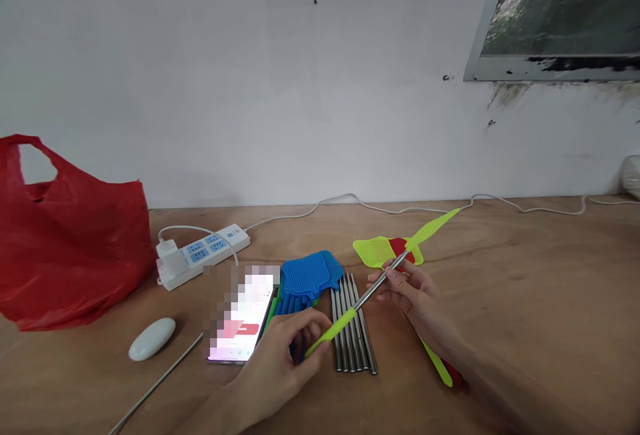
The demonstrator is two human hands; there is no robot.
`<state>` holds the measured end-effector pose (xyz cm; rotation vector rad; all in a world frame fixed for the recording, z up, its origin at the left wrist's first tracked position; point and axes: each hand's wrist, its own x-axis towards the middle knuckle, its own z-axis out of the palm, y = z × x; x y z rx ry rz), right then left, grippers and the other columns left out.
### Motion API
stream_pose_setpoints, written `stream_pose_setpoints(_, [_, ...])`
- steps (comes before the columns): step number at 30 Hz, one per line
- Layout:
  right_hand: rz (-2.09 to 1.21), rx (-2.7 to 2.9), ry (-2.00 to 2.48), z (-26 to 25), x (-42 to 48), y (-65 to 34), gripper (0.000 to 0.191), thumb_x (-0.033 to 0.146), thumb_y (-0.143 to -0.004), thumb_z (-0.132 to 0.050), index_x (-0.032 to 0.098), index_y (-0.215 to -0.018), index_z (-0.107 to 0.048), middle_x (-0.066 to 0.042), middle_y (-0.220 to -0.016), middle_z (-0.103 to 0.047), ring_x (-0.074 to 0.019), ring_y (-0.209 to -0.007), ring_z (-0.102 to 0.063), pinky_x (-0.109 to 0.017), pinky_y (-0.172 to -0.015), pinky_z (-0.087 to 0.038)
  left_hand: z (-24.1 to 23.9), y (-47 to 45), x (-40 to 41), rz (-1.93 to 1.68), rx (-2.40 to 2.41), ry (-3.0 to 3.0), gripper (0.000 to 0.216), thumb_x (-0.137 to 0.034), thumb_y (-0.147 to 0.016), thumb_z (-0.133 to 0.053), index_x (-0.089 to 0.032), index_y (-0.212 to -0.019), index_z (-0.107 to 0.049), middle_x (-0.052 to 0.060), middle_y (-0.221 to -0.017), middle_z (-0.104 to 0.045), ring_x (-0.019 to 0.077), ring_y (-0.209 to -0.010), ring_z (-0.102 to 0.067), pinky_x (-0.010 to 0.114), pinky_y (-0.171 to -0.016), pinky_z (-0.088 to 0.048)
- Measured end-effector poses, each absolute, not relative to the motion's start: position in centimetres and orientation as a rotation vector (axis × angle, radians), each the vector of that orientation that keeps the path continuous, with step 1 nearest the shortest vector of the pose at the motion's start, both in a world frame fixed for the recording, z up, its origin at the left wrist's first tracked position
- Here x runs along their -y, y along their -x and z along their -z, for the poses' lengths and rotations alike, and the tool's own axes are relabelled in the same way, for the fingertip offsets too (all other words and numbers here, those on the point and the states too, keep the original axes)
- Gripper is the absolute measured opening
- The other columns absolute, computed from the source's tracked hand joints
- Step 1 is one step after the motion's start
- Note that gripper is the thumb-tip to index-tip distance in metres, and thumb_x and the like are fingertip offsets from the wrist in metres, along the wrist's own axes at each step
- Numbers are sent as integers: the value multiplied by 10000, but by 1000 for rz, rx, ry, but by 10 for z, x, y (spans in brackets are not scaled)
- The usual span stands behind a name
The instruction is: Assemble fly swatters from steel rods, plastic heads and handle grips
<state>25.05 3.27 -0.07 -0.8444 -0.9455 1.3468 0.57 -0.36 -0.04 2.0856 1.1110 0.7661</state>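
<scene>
Two hands grip one fly swatter: the left hand (280,371) is closed on its yellow-green handle (331,333), the right hand (407,288) pinches the steel rod (377,281) further up, and the swatter's narrow green end (433,225) juts beyond. Under the grip, loose steel rods (350,328) and blue swatter heads (310,275) lie unassembled.

red bag (65,241) | power strip (203,253) | phone (243,318) | white pebble-shaped object (152,338) | window (560,15)

White wall (250,88), wooden table (525,301), framed picture (565,15) upper right
</scene>
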Motion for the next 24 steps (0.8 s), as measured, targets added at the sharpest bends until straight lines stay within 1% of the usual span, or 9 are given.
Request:
stream_pose_setpoints(4, [-1340, 1048, 899, 7, -30, -246, 346, 486, -708, -846, 199, -823, -692, -32, -784, -735, -186, -711, -671, -297, -629, -542, 2, -6, 4, -778, -1123, -2083, 175, -316, -941, -547, -212, -1011, -669, -2, -760, -623, 142, -665, -546, 232, -573, -408])
stream_pose_setpoints(8, [-1388, 1141, 983, 12, -27, -240, 377, 501, -683, -853, 179, -740, -665, -5, -688, -669, -146, -639, -608, -244, -539, -485, 5, -7, 5, -760, -1152, -2088, 183, -322, -956, -546, -226, -1048, -672, 6, -823, -663, 154, -715, -570, 251, -627, -421])
stream_pose_setpoints(12, [-1448, 1135, 985, 14, -27, -238, 413, 525, -671, -850, 180, -707, -627, 25, -614, -621, -108, -543, -538, -223, -488, -443, 7, -7, 5, -756, -1139, -2083, 177, -323, -958, -550, -227, -1033, -678, 0, -808, -663, 151, -701, -565, 248, -624, -417])
stream_pose_setpoints(15, [-1441, 1121, 962, 16, -28, -240, 407, 518, -689, -844, 182, -719, -615, 21, -637, -640, -109, -544, -565, -216, -479, -445, 5, -8, 5, -754, -1149, -2077, 175, -333, -956, -560, -234, -1035, -680, -9, -790, -656, 147, -688, -565, 237, -595, -403])
stream_pose_setpoints(18, [-1424, 1092, 939, 16, -29, -242, 386, 503, -733, -822, 188, -749, -599, -9, -738, -703, -112, -555, -607, -210, -478, -458, 2, -8, 5, -766, -1156, -2077, 166, -341, -953, -568, -234, -1016, -678, -16, -773, -662, 142, -673, -575, 232, -580, -396])
stream_pose_setpoints(20, [-1406, 1052, 938, 12, -29, -243, 385, 509, -739, -815, 193, -786, -601, -28, -790, -731, -105, -531, -601, -204, -455, -451, 0, -8, 5, -788, -1155, -2082, 173, -344, -963, -551, -228, -1000, -674, -15, -772, -670, 143, -675, -587, 234, -595, -409])
stream_pose_setpoints(22, [-1368, 1019, 956, 7, -31, -245, 405, 532, -722, -817, 195, -819, -615, -32, -778, -734, -94, -489, -567, -200, -425, -434, -1, -7, 5, -818, -1165, -2094, 192, -348, -977, -523, -221, -986, -667, -9, -783, -676, 147, -686, -597, 237, -606, -420])
stream_pose_setpoints(24, [-1317, 1027, 1001, 3, -33, -248, 436, 567, -690, -817, 192, -820, -637, -14, -703, -709, -87, -442, -517, -204, -396, -412, -1, -7, 4, -835, -1185, -2115, 209, -347, -987, -499, -219, -968, -663, -7, -780, -673, 149, -682, -595, 238, -604, -419])
